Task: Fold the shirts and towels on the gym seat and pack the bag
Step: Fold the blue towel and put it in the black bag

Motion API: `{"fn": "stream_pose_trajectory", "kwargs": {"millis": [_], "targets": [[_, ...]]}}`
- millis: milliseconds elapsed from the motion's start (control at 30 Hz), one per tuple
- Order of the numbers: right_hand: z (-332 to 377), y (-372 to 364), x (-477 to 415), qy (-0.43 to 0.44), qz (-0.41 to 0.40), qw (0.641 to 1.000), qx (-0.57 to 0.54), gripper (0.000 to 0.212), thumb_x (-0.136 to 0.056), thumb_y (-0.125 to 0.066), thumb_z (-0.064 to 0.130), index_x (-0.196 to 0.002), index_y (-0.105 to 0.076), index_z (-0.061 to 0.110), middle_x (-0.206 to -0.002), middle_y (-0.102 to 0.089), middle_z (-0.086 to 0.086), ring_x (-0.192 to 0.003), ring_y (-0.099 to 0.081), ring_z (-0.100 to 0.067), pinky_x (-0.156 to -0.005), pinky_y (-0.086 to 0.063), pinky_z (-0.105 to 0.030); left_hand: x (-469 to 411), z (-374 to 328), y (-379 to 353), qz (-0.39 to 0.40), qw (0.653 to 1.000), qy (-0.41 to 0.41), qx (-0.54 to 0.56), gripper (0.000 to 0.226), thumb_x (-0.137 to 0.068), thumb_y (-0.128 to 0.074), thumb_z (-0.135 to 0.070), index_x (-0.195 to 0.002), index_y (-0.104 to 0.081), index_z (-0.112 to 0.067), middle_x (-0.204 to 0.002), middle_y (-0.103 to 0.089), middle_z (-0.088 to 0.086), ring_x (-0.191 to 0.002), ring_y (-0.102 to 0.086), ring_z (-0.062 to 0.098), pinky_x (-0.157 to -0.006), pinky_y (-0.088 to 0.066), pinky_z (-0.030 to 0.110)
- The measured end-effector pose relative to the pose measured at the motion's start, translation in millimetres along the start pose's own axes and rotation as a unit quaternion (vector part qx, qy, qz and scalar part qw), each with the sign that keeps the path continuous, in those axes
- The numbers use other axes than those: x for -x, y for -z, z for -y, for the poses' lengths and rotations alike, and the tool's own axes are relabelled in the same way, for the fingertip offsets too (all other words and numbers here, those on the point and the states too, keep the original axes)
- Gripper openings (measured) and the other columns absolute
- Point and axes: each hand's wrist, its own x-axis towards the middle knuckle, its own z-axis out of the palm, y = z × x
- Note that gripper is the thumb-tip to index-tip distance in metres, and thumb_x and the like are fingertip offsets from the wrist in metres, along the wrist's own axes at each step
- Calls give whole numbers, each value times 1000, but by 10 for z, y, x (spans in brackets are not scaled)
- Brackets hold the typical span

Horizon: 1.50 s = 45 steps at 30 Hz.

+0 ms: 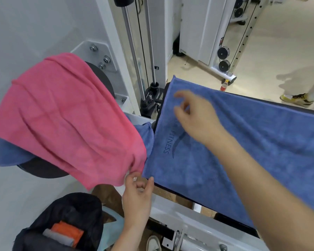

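The black bag (pixel 62 230) sits on the floor. It is open, with something orange and something grey inside. Just past it is the left hand (pixel 137 194). Its fingers are bent and its thumb is right at the near corner of the blue towel (pixel 252 145). I cannot tell if it pinches that corner or only touches it.

The blue towel lies flat on the long seat (pixel 239 223). The right hand (pixel 194 115) hangs over it, fingers loose and apart, holding nothing. Beside it, a pink towel (pixel 62 115) hangs over a round black pad (pixel 43 171).

I think the blue towel is about to be folded. Next, each hand needs a corner of this short end. Then both must carry it across, with the edges lined up.

Far off, a bottle (pixel 224 86) stands on the floor.
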Motion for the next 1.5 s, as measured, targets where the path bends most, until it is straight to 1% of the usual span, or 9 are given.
{"fn": "stream_pose_trajectory", "kwargs": {"millis": [133, 300, 367, 533, 733, 900, 1167, 1300, 1500], "targets": [[-55, -389, 916, -101, 93, 987, -82, 20, -93, -56, 22, -112, -63, 25, -65, -59, 5, -62, -54, -8, -66, -47, -27, -70, -27, -26, -8, 1000, 6, 10, 11, -86, -69, -31, -82, -61, -24, -70, -65, -4, -70, -62, 20, -61, -41, 28], [-48, -739, 1290, -214, 125, 951, -186, 8, -89, -61, 40, -86, -56, 35, -64, -60, 15, -64, -55, 0, -63, -44, -21, 202, -270, 9, 92, 967, -202, -122, 34, -82, -69, -16, -62, -48, -34, -67, -51, -9, -66, -50, 8, -58, -35, 17], [-66, -783, 1269, -214, 91, 960, -156, 33, -89, -60, 31, -62, -44, 25, -50, -51, 11, -52, -46, -5, -55, -42, -29, 226, -366, 90, 160, 921, -274, -226, 37, -82, -65, -15, -60, -42, -34, -66, -44, -10, -66, -47, 9, -59, -35, 24], [-148, -736, 1219, -183, 38, 971, -149, 34, -94, -53, 19, -62, -44, 12, -54, -45, 1, -52, -42, -15, -54, -39, -38, 30, -990, 196, 103, 899, -377, -198, 18, -84, -62, -13, -94, -71, -26, -88, -66, -11, -79, -60, 10, -72, -46, 23], [-167, -664, 1350, -118, 42, 979, -163, 16, -97, -49, 15, -97, -62, 24, -62, -54, 5, -56, -48, -9, -54, -35, -19, -866, -1747, -420, 78, 905, -342, -241, 54, -88, -54, -22, -140, -42, -23, -141, -40, 13, -129, -39, 32, -109, -32, 40], [-146, -510, 1453, -108, 85, 967, -215, 26, -99, -46, 14, -91, -58, 36, -66, -52, -6, -60, -48, -18, -60, -42, -33, -1210, -1967, -560, 105, 922, -324, -183, 54, -82, -53, -6, -134, -56, -18, -132, -52, 5, -123, -48, 18, -96, -29, 13], [-61, 2, 1736, -207, 48, 909, -359, 36, -102, -41, 5, -112, -68, 28, -77, -68, 4, -60, -55, -9, -52, -43, -20, -875, -2159, -529, 190, 953, -198, 133, 25, -59, -51, -3, -75, -56, -21, -76, -42, 0, -70, -35, 19, -64, -28, 33], [-236, 278, 2039, -239, -49, 902, -356, 41, -97, -41, -3, -108, -71, 23, -66, -63, 11, -49, -47, -2, -48, -37, -13, -397, -2324, -752, 250, 926, -149, 238, 57, -67, -56, 5, -120, -56, -16, -100, -60, 8, -84, -58, 23, -76, -51, 37], [-805, 726, 2560, -286, -157, 903, -279, 35, -81, -47, 3, -89, -71, 28, -81, -71, 3, -76, -64, -17, -70, -52, -36, 540, -2498, -1444, 243, 899, -345, 116, 50, -81, -54, 4, -119, -55, -29, -95, -56, -3, -79, -53, 6, -71, -49, 17]]}}
